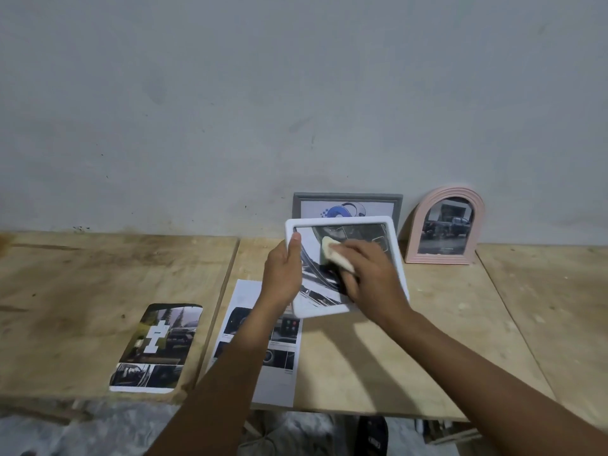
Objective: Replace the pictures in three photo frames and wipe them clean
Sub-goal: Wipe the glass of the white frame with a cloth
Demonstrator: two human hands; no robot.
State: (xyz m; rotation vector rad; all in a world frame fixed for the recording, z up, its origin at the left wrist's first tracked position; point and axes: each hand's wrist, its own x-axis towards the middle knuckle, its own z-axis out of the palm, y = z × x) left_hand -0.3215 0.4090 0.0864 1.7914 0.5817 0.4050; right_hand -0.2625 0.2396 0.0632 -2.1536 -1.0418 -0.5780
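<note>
My left hand (283, 274) grips the left edge of a white photo frame (399, 258), held tilted above the wooden table; a black-and-white picture shows through its glass. My right hand (371, 278) presses a small cream cloth (330, 253) against the glass at the frame's middle. Behind it a grey frame (348, 200) with a blue logo picture leans on the wall. To the right, a pink arched frame (445, 225) with a dark vehicle picture also leans there.
A printed sheet (279, 363) with several dark photos lies under my left forearm near the front edge. A loose cut picture (158, 347) lies at the left. The wooden table (427, 340) is made of plywood panels with seams; the grey wall stands close behind.
</note>
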